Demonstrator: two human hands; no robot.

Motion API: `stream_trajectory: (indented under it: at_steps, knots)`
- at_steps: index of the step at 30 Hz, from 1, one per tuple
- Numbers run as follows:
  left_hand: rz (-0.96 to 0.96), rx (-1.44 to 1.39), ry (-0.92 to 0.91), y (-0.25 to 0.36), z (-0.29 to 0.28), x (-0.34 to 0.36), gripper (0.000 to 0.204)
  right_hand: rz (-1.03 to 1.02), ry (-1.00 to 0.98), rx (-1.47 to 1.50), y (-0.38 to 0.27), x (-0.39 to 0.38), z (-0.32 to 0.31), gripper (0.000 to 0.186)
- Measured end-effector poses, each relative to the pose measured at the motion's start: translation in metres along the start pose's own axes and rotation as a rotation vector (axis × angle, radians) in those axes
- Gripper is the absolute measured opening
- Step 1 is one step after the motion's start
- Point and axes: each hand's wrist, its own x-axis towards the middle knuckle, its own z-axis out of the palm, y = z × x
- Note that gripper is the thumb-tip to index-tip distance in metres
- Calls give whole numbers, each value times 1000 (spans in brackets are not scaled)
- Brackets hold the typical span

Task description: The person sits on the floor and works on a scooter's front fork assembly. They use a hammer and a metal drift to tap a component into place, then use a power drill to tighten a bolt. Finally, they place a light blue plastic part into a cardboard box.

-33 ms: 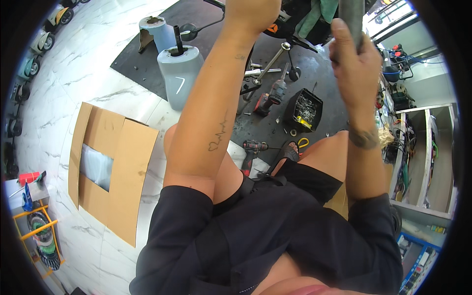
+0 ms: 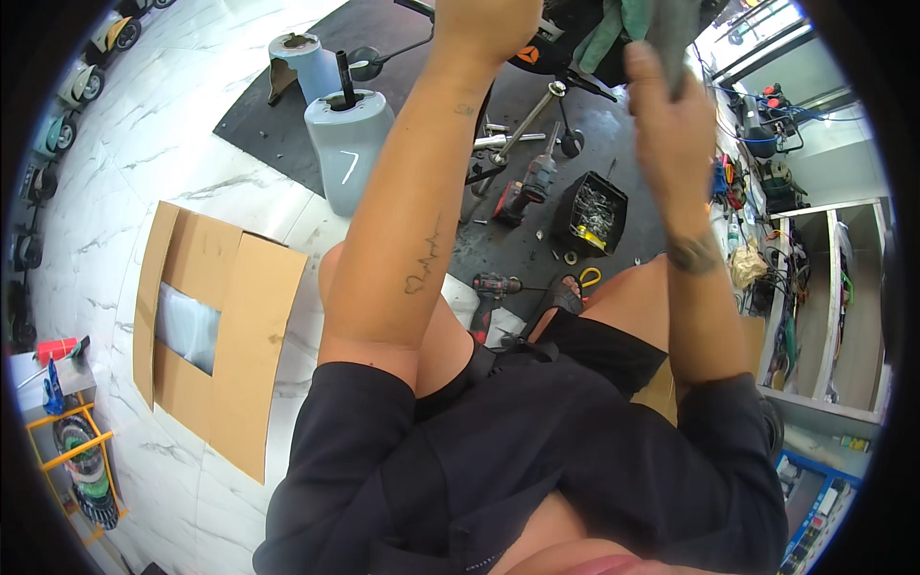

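Handling stage here, right hand clutching what's probably a grey bar, left hand grip can't tell, next move wants steadiness.

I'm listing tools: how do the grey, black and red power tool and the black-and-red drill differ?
The grey, black and red power tool points mostly forward; the black-and-red drill points right. The power tool ends in a thicker shaft, the drill in a slim bit. The power tool lies farther forward than the drill. Both show black and red.
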Motion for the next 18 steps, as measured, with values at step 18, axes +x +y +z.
stream_trajectory:
  at_steps: [18]
  knots:
    - [-610, -309, -314, 16, -25, -3, 42, 302, -819, 200, 71, 2, -46, 42]
